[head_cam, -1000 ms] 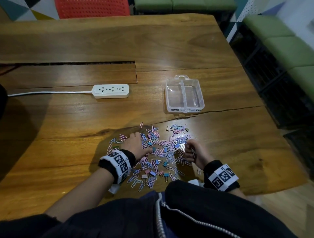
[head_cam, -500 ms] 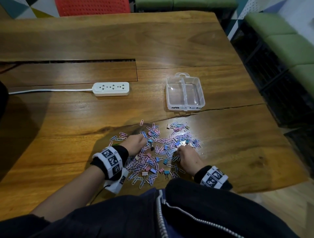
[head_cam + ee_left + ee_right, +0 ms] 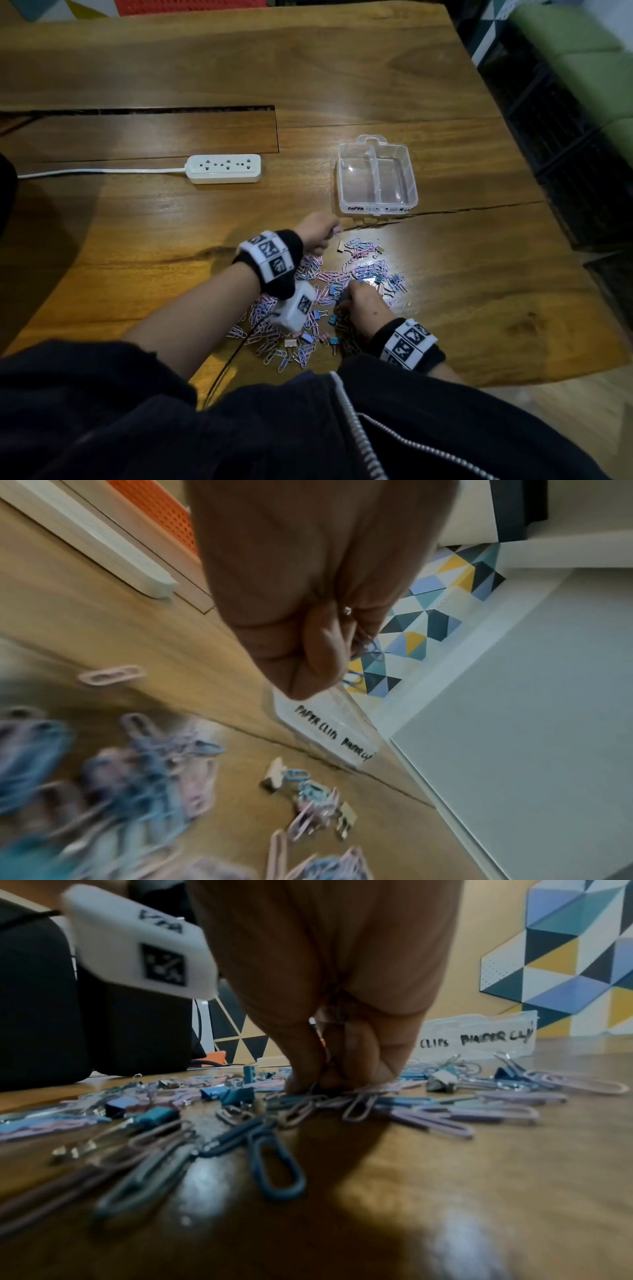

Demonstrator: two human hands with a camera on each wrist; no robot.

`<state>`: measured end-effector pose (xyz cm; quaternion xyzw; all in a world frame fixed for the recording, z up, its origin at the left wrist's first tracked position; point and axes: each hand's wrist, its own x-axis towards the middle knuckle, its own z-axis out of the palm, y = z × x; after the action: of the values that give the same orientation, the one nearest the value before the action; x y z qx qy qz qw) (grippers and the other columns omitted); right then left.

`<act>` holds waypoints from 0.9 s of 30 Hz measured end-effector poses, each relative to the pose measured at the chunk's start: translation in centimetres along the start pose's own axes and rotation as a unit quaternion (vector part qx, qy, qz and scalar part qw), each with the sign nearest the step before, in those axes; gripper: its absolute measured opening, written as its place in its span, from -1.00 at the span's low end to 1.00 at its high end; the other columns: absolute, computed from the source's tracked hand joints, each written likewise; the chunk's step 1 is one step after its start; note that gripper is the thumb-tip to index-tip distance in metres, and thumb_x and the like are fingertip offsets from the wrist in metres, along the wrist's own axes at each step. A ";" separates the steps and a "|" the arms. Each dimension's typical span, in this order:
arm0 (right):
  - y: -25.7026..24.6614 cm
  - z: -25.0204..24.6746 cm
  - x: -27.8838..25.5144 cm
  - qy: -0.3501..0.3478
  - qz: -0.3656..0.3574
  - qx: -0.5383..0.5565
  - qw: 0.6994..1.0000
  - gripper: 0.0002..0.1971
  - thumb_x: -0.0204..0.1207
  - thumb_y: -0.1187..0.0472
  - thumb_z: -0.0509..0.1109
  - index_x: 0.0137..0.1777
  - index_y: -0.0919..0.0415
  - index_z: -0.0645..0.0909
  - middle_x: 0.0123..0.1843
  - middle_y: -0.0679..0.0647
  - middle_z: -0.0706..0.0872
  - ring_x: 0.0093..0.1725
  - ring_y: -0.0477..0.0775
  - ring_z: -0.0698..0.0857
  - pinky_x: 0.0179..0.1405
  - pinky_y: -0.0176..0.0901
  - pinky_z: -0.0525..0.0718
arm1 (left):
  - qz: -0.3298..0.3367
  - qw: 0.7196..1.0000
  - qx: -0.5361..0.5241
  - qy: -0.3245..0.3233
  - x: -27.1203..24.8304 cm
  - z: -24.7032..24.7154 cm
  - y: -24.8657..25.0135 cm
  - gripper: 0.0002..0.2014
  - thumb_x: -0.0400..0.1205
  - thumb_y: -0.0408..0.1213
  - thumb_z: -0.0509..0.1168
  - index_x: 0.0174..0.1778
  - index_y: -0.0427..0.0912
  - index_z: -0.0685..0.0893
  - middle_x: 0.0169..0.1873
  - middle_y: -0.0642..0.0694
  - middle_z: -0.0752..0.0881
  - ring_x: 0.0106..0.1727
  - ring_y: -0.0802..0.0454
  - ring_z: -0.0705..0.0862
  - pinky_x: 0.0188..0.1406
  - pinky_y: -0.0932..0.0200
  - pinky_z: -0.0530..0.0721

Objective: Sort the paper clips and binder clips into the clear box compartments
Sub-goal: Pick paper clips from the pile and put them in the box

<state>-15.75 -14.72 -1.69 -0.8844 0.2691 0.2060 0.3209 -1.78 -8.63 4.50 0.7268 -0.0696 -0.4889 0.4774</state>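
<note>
A heap of pink and blue paper clips [image 3: 359,270] mixed with small binder clips [image 3: 331,320] lies on the wooden table near me. Beyond it stands the clear box [image 3: 376,178] with two compartments, its front labelled for paper clips and binder clips [image 3: 329,731]. My left hand [image 3: 318,231] is raised off the heap, just short of the box's front left corner, its curled fingers holding a few paper clips [image 3: 368,649]. My right hand [image 3: 356,296] is down in the heap, its fingertips [image 3: 308,1085] pinching paper clips [image 3: 356,1104] against the table.
A white power strip [image 3: 224,168] with its cable lies to the left of the box. A long slot runs across the table behind it. The table's right edge drops off beside green seats [image 3: 589,68]. A crack in the wood runs just in front of the box.
My left hand has lifted out of the heap with paper clips and moved forward and right toward the box. My right hand has stayed in the heap, picking at clips.
</note>
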 end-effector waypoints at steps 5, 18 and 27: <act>0.8 -1.3 -0.5 -0.025 -0.019 0.042 0.999 -0.81 0.55 0.39 0.19 -0.26 0.13 0.44 -0.18 0.01 0.54 -0.20 -0.06 0.56 -0.25 -0.50 0.44 | -0.017 0.998 -0.058 0.034 3.7 1.1 4.1 -0.76 0.71 -0.30 0.03 -0.30 -0.19 0.38 -0.51 -0.01 0.29 -0.60 0.14 0.26 -0.87 0.42 0.24; -0.2 -14.8 3.1 0.105 -0.089 0.172 0.975 -0.77 0.55 0.21 0.26 -0.34 0.08 0.39 -0.30 -0.01 0.51 -0.32 -0.07 0.45 -0.25 -0.27 0.47 | 0.041 0.998 0.004 0.055 7.7 1.6 7.9 -0.60 0.67 -0.48 0.05 0.45 -0.31 0.40 0.44 -0.27 0.45 0.44 -0.19 0.46 0.42 -0.03 0.45; -4.0 -15.2 12.2 0.145 -0.043 0.109 0.982 -0.76 0.54 0.22 0.30 -0.36 0.15 0.45 -0.38 0.02 0.53 -0.35 -0.05 0.55 -0.47 -0.37 0.49 | 0.149 0.922 0.341 0.108 4.9 1.5 1.9 -0.79 0.63 -0.44 0.17 0.10 -0.28 0.66 0.06 -0.16 0.68 0.03 -0.04 0.65 0.07 0.15 0.66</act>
<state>-0.97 -26.65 4.38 -0.8753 0.2957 0.0307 0.3815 0.25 -13.40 2.73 0.8751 -0.2879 -0.2777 0.2724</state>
